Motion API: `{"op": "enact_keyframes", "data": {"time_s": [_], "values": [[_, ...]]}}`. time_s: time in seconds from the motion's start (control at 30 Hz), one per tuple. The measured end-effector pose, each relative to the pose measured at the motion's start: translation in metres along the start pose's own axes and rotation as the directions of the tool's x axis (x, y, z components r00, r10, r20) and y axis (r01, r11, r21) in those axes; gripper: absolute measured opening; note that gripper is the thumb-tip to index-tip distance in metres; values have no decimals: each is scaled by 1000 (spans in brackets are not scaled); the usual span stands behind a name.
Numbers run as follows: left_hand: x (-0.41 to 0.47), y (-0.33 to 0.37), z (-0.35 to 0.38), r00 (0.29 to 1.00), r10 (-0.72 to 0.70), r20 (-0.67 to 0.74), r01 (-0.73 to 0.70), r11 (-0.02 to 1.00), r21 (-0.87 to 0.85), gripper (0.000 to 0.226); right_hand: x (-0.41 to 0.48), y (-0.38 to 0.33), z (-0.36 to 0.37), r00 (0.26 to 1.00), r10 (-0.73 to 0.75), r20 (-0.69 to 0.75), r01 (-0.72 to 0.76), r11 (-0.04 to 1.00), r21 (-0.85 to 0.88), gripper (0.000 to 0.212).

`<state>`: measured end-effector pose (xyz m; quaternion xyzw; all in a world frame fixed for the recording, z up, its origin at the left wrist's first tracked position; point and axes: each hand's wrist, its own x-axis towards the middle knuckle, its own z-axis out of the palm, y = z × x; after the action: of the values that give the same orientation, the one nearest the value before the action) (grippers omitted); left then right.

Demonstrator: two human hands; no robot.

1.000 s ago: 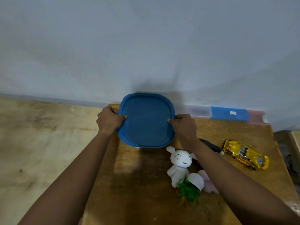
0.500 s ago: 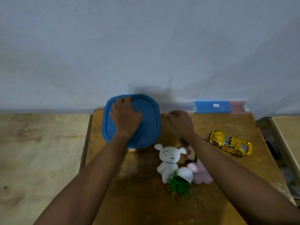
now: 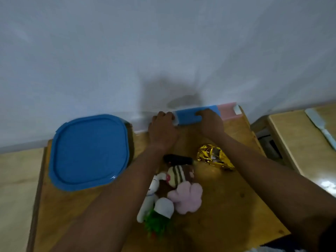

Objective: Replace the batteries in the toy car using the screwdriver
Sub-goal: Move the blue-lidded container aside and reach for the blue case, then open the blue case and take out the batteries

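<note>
By the wall (image 3: 163, 51), left hand (image 3: 162, 128) and right hand (image 3: 211, 122) grip box (image 3: 187, 117).

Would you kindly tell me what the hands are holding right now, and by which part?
The small blue box: the left hand grips its left end, the right hand its right end.

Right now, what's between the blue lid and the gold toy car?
Head view: the left forearm and a black object lie between blue lid and toy car.
</note>
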<state>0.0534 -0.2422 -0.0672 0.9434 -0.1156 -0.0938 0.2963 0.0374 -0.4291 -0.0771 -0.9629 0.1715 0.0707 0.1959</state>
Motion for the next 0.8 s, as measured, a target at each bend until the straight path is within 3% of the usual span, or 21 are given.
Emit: {"op": "enact_keyframes", "data": {"time_s": [0.17,0.3,0.4,0.53,0.7,0.8], "values": [[14,33,51,982,-187,27,188,982,-6,25,42,46,-6,926,-350,139,375,891,-254,57],[16,45,76,946,-317,-69,318,948,-7,25,59,60,-3,848,-490,202,530,772,-350,53],[18,51,88,914,-380,-144,370,925,-92,28,70,62,-3,821,-517,243,570,716,-403,44],[19,55,94,885,-427,-186,399,901,-167,37,73,64,-3,751,-555,359,659,586,-472,55],[23,53,96,893,-404,-197,384,914,-133,41,69,63,-6,660,-588,468,749,459,-478,47],[23,51,95,901,-384,-204,369,923,-108,43,67,64,-6,663,-601,447,744,459,-486,38]]}}
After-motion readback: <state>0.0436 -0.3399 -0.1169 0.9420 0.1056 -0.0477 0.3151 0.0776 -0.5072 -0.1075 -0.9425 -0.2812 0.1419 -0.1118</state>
